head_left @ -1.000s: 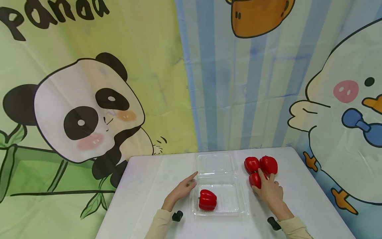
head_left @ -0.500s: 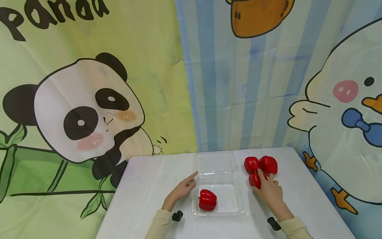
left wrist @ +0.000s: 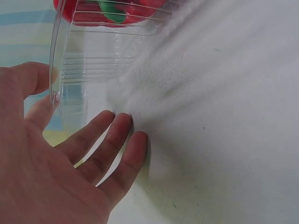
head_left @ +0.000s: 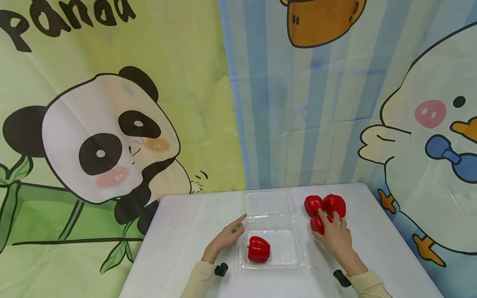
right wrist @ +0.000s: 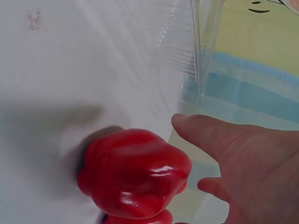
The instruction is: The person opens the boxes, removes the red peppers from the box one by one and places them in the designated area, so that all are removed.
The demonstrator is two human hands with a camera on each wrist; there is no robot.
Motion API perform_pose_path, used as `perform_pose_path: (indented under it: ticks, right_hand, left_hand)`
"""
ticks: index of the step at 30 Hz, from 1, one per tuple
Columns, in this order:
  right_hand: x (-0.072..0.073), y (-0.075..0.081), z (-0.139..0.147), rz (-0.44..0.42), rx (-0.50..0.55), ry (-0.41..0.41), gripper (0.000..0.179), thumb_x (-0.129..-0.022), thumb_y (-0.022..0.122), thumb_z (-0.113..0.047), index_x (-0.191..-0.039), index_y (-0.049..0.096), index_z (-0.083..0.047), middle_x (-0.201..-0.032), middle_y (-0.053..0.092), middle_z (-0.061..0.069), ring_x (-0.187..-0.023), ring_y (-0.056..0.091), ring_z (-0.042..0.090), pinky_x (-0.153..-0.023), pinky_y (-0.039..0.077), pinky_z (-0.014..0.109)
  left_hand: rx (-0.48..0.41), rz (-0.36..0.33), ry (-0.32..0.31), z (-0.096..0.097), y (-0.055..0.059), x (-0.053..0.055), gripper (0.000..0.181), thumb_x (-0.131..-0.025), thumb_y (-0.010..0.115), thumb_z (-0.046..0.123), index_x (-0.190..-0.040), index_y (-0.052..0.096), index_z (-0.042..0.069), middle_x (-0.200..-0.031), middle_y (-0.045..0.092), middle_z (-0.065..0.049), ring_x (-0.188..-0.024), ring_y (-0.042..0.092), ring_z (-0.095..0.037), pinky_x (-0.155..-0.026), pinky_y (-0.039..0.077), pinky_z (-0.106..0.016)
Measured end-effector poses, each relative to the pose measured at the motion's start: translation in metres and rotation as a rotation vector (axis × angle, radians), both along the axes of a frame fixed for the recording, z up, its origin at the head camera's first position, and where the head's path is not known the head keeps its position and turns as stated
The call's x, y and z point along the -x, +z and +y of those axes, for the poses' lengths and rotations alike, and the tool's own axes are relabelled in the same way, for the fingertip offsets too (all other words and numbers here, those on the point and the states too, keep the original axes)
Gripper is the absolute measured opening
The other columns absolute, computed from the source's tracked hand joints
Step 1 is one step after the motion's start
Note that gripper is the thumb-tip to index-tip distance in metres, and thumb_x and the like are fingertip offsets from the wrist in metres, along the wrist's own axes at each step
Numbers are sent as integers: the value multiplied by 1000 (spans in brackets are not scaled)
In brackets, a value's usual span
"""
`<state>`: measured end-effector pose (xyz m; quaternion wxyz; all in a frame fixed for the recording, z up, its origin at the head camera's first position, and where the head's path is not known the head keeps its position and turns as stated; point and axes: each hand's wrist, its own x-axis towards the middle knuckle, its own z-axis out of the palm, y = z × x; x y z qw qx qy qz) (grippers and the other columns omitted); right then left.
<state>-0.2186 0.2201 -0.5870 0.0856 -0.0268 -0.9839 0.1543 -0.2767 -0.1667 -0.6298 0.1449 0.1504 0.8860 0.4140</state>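
A clear plastic clamshell box (head_left: 273, 265) lies unfolded on the table, its lid (head_left: 268, 203) toward the back. One red bell pepper (head_left: 258, 249) sits in the left part of its base. My left hand (head_left: 225, 239) is at the box's left side; thumb and forefinger touch the rim (left wrist: 55, 81), and the other fingers are extended near the tabletop. On the right, my right hand (head_left: 338, 239) reaches over the nearest bell pepper (right wrist: 135, 172), partly covering it in the head view. Its thumb is extended beside that pepper, visibly apart from it in the right wrist view.
Two more red bell peppers, a left one (head_left: 314, 205) and a right one (head_left: 334, 204), stand just behind the nearest one. The white table (head_left: 186, 231) ends at a printed cloth backdrop (head_left: 208, 136). A black wrist device (head_left: 221, 270) sits below the left hand.
The right hand's fingers have shifted slightly left and forward over the nearest bell pepper. The left hand, the box and the peppers stay where they were.
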Motion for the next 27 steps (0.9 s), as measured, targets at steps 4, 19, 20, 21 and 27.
perform_pose_path:
  ticks: [4, 19, 20, 21, 27]
  right_hand:
    - [-1, 2, -2, -1, 9, 12, 98, -69, 90, -27, -150, 41, -4, -139, 36, 40, -120, 40, 63, -84, 51, 71]
    - [1, 8, -11, -102, 83, 25, 100, -68, 90, -25, -152, 38, -4, -146, 26, 40, -130, 28, 61, -91, 47, 73]
    - [1, 8, -11, -107, 84, 25, 101, -68, 90, -25, -152, 38, -5, -147, 26, 40, -130, 28, 61, -91, 46, 73]
    - [2, 9, -12, -112, 87, 26, 101, -68, 90, -26, -152, 38, -5, -147, 26, 40, -130, 27, 61, -91, 46, 74]
    - [0, 13, -18, -123, 91, 50, 99, -68, 90, -27, -151, 40, -6, -148, 28, 39, -131, 28, 60, -92, 45, 74]
  left_hand:
    - [3, -8, 6, 0, -2, 0, 53, -106, 47, 37, -157, 33, 34, -144, 55, -16, -124, 57, -36, -105, 45, -60]
    - [-2, -5, 3, -1, -3, -1, 53, -106, 47, 38, -157, 34, 34, -145, 54, -15, -123, 57, -37, -104, 46, -61]
    - [-3, -3, 3, -1, -3, -1, 53, -106, 47, 38, -157, 34, 33, -145, 54, -16, -123, 57, -37, -104, 46, -61]
    - [-5, -3, 1, -1, -2, -1, 53, -106, 47, 37, -157, 34, 33, -145, 54, -16, -123, 57, -37, -104, 46, -61]
    - [-9, 4, 1, 0, -1, 0, 53, -106, 47, 37, -157, 34, 32, -143, 55, -15, -122, 58, -37, -104, 46, -61]
